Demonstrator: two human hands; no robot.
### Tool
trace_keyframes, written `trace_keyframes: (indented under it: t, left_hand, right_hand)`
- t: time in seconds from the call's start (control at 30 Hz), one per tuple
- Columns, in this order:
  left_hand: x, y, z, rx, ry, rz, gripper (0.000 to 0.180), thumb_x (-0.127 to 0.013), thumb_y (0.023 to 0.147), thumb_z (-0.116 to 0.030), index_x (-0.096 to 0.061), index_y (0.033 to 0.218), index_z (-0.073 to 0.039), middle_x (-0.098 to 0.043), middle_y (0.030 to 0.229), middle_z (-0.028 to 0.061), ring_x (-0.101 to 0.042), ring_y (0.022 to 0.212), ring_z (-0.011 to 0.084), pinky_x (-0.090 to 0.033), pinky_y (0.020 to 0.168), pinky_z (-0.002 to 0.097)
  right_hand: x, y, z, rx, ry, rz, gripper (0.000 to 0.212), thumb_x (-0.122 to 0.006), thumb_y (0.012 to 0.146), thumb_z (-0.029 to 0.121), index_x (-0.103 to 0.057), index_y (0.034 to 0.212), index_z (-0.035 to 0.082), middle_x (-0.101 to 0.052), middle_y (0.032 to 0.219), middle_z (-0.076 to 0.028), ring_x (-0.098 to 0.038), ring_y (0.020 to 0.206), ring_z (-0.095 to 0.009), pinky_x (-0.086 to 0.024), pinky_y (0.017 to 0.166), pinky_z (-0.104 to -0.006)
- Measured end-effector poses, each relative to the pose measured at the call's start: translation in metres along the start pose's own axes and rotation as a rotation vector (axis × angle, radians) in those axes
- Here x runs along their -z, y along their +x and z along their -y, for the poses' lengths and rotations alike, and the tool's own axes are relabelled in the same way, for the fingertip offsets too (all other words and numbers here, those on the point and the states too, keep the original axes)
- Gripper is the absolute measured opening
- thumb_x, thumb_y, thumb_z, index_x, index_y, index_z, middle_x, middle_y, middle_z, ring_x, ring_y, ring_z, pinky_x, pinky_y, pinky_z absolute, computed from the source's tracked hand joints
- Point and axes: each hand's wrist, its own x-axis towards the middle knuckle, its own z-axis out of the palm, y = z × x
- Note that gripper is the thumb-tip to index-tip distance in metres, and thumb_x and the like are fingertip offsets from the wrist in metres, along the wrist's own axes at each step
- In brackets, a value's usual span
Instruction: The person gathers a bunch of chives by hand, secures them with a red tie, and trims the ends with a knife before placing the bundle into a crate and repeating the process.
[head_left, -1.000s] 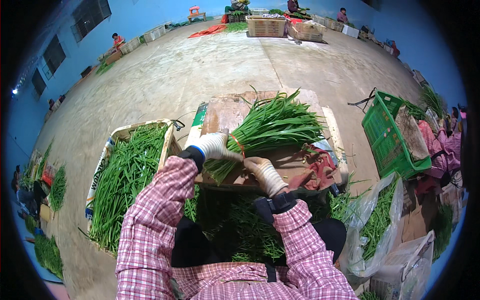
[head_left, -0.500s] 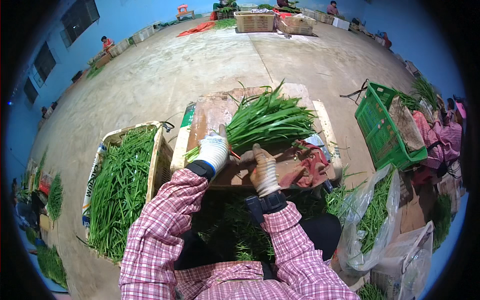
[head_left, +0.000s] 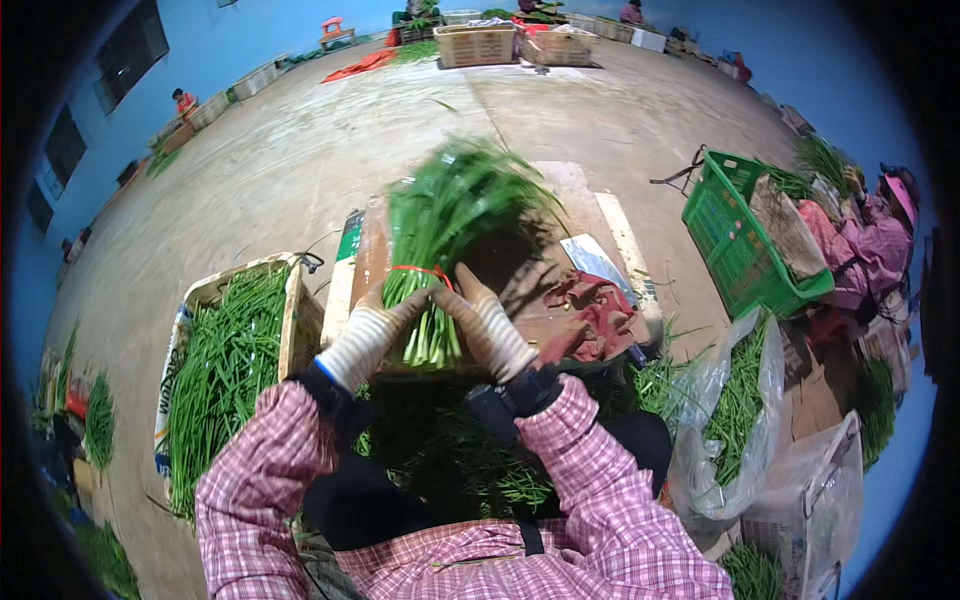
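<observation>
Both my gloved hands hold a bunch of chives with long green leaves, over a worn board. The pale cut stems point toward me; the leaves fan out away from me, smeared by motion. A red band circles the bunch just above my fingers. My left hand wraps the stems from the left. From the right my right hand closes on them, its thumb next to the band. The fingers' far sides are hidden behind the stems. A crumpled red cloth lies on the board to the right.
A crate of chives stands at my left. To the right are a green crate, a clear plastic bag of chives and a pale basket. A co-worker sits beyond the green crate. Crates stand far back.
The bunch has turned from pointing right to pointing away from me, stems toward me. My right hand has come up from below it onto the stems. The whole view has shifted slightly.
</observation>
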Motion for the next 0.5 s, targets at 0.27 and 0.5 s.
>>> trace_keyframes:
  t: [0.27, 0.5]
  left_hand:
    - [-0.019, -0.02, 0.012, 0.308, -0.262, 0.008, 0.056, -0.072, 0.089, -0.031, -0.05, 0.133, -0.005, -0.062, 0.118, 0.0031, -0.061, 0.088, 0.0137, -0.051, 0.076, 0.0264]
    - [-0.03, 0.036, -0.015, -0.668, 1.482, 0.029, 0.108, -0.091, 0.053, -0.032, -0.036, 0.143, -0.009, -0.041, 0.141, 0.0209, -0.037, 0.134, 0.0404, -0.026, 0.114, 0.0534]
  right_hand:
    - [0.086, 0.021, 0.093, -0.184, -0.588, 0.194, 0.057, -0.055, 0.096, 0.046, -0.054, 0.133, 0.003, -0.058, 0.133, -0.018, -0.059, 0.118, -0.026, -0.048, 0.096, -0.0369]
    - [0.207, -0.015, 0.03, -0.258, -1.724, -0.092, 0.037, -0.069, 0.081, 0.032, -0.07, 0.103, 0.002, -0.069, 0.097, -0.023, -0.067, 0.093, -0.036, -0.052, 0.086, -0.0452]
